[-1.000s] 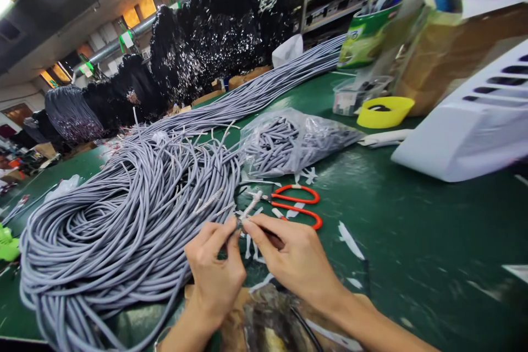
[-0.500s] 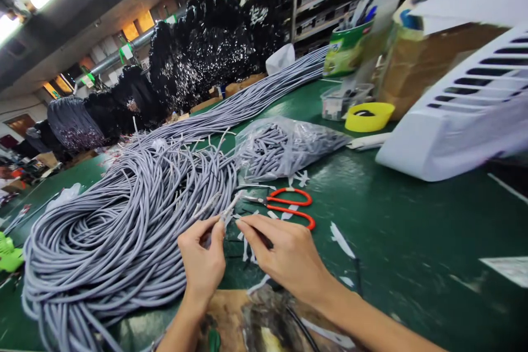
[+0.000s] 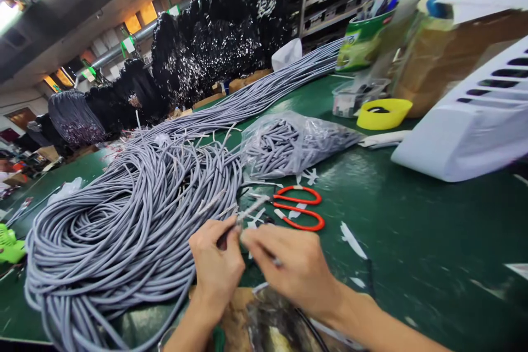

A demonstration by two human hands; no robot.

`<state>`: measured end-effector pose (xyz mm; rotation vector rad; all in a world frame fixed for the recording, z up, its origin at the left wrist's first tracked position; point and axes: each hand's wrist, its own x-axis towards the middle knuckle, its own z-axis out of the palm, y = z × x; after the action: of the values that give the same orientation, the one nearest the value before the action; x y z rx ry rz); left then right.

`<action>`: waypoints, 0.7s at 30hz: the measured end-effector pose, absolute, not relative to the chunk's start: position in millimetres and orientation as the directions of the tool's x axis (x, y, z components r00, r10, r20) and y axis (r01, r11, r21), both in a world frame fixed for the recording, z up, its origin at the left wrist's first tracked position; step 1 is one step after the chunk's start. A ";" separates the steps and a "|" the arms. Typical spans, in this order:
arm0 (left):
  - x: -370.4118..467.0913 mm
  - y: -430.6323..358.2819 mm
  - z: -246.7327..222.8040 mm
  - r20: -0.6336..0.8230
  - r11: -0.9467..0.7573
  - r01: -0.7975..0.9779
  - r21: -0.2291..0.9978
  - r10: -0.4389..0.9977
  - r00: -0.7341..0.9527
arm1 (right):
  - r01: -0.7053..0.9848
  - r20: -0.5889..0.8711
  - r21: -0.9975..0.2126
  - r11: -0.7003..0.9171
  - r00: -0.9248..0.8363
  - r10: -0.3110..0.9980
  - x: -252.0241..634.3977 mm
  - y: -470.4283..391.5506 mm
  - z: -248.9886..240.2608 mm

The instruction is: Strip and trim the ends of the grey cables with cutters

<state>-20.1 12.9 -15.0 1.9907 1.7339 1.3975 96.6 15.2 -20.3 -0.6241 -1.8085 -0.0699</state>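
Observation:
My left hand (image 3: pixel 216 261) is closed in a pinch on a cable, whose pale, frayed-looking end (image 3: pixel 252 208) sticks out above the fingertips. Close beside it, my right hand (image 3: pixel 291 264) has its fingers pressed together at the same spot, slightly blurred. What lies between the right fingertips is hidden. A big coil of grey cables (image 3: pixel 136 231) spreads out to the left of my hands. Scissors with red handles (image 3: pixel 299 209) lie just beyond the right hand, among white scraps (image 3: pixel 352 240).
Behind the scissors is a clear bag of short grey cable pieces (image 3: pixel 284 146). A yellow ring-shaped holder (image 3: pixel 383 115), a green can of pens (image 3: pixel 361 41) and a white slotted plastic thing (image 3: pixel 449 143) stand at right. Below my hands lies a stained brown board (image 3: pixel 235 324).
My view has shifted slightly, so the table things sit further right. The right hand has moved in against the left fingertips, and the fingers have shifted round the cable end.

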 end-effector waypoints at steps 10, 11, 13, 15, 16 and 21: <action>-21.8 17.2 -1.4 0.314 -0.211 0.408 0.888 0.927 -0.205 | 0.593 0.789 -0.425 0.684 -0.127 0.601 106.0 32.4 -26.1; -20.9 16.1 -1.0 0.305 -0.212 0.389 0.897 0.932 -0.197 | 0.593 0.774 -0.437 0.677 -0.136 0.619 106.3 33.1 -26.4; -19.5 14.2 -1.3 0.296 -0.209 0.376 0.903 0.936 -0.190 | 0.594 0.760 -0.452 0.665 -0.133 0.636 105.5 32.6 -25.8; -18.8 12.6 -2.6 0.317 -0.222 0.399 0.890 0.929 -0.191 | 0.591 0.755 -0.467 0.658 -0.121 0.644 104.2 31.8 -24.4; -18.6 11.9 -3.3 0.335 -0.232 0.419 0.878 0.923 -0.190 | 0.581 0.752 -0.480 0.657 -0.114 0.650 103.9 31.7 -23.7; -16.7 9.0 -7.1 0.476 -0.344 0.568 0.748 0.874 -0.098 | 0.474 0.697 -0.593 0.650 -0.101 0.710 104.3 33.3 -21.7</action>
<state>-16.7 9.0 -7.1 1.8723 1.5805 1.4176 104.3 33.3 -21.7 -0.9610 -1.7471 0.2615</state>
